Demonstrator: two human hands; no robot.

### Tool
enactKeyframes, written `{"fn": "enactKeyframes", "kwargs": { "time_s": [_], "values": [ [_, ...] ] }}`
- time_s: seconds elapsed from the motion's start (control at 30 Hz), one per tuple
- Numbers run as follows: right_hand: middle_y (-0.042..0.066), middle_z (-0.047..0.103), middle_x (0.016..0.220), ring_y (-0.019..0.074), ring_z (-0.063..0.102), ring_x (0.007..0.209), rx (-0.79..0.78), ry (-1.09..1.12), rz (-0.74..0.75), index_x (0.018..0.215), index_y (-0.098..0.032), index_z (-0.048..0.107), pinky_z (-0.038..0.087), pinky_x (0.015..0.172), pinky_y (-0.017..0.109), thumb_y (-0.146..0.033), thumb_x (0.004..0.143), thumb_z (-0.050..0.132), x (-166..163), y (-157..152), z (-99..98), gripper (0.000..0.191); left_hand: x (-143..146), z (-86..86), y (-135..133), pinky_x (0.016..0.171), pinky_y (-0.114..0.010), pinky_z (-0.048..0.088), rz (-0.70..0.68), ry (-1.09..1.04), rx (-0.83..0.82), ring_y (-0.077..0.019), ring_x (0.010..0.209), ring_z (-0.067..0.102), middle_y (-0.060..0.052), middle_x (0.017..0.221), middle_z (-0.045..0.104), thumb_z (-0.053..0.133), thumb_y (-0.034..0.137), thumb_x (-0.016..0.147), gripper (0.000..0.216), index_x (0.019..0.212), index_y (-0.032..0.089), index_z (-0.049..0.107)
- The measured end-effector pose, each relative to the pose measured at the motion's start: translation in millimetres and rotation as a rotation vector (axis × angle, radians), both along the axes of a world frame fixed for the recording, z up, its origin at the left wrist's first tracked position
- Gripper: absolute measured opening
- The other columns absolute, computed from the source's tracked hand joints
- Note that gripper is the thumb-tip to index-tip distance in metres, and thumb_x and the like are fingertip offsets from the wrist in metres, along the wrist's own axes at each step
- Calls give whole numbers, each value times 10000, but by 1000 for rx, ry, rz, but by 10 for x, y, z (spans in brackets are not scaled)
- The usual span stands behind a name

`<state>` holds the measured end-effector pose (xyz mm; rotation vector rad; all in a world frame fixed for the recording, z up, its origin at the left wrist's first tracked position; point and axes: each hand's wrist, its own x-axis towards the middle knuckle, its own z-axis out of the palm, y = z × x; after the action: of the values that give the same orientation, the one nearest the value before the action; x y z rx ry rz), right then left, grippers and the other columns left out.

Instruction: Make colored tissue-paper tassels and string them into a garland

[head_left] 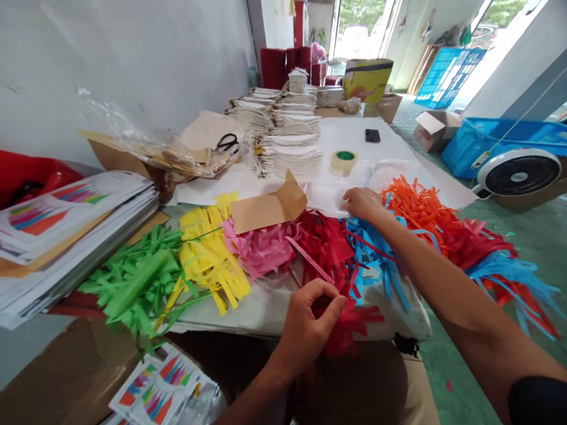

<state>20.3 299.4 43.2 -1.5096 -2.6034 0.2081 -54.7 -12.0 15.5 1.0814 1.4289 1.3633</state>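
Two bare hands are at work over paper fringe laid along the near edge of a table [261, 311]. Left hand [308, 321]: thumb and forefinger meet at the tips, in front of the red fringe [328, 236]; a pink strip [310, 260] runs to these fingertips (whether it is pinched, I cannot tell). Right hand [365, 205]: fingers bent, tips down on the white sheet [336, 133], just beyond the blue fringe [372, 233]; cannot tell whether they grip anything. Left of the red fringe lie pink fringe [266, 254], yellow fringe [212, 251] and green fringe [142, 280]; orange fringe [414, 206] lies right of the blue. Brown card [261, 211] partly covers the pink. Beyond: tape roll [343, 164], phone [372, 136].
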Motion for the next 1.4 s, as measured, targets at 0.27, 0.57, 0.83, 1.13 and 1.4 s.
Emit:
{"fn": "enactKeyframes", "kwargs": {
  "time_s": [0.27, 0.57, 0.83, 1.13, 1.4],
  "values": [
    [167, 812, 1089, 328, 724, 1130, 8, 27, -9, 947, -161, 840, 521, 983, 398, -160, 837, 707, -40, 48, -19, 172, -19, -26, -76, 703, -229, 468, 41, -30, -3, -132, 764, 614, -19, 852, 705, 743, 376, 940, 226, 855, 168, 715],
    [50, 830, 1003, 190, 780, 912, -144, 689, 201, 1131, -193, 794, 611, 822, 283, -345, 933, 755, 466, -1116, 202, 253, 25, 32, -198, 790, -231, 542, 146, -116, 11, -145, 841, 708, -23, 908, 770, 779, 346, 918, 213, 1075, 204, 797],
    [-3, 801, 857, 141, 735, 768, -305, 1093, 264, 907, -267, 833, 581, 694, 236, -211, 885, 827, 1075, -2300, 178, 60, 247, 202, -273, 750, -191, 524, 199, 96, 158, -107, 841, 697, 14, 927, 757, 711, 285, 988, 93, 1006, 236, 788],
    [-9, 810, 886, 142, 743, 784, -302, 1104, 334, 959, -284, 835, 583, 706, 245, -170, 887, 832, 1319, -2360, 214, 135, 439, 297, -315, 879, -258, 577, 108, 264, 265, -130, 910, 747, 2, 987, 780, 699, 220, 999, 94, 1042, 238, 780],
    [-16, 814, 982, 129, 757, 869, -182, 954, 459, 1092, -312, 820, 589, 792, 228, -141, 941, 771, 1390, -2446, 263, 233, 447, 382, -343, 813, -221, 574, 62, 368, 281, -119, 869, 742, -8, 955, 796, 706, 184, 984, 79, 1006, 214, 776]
  ]
}}
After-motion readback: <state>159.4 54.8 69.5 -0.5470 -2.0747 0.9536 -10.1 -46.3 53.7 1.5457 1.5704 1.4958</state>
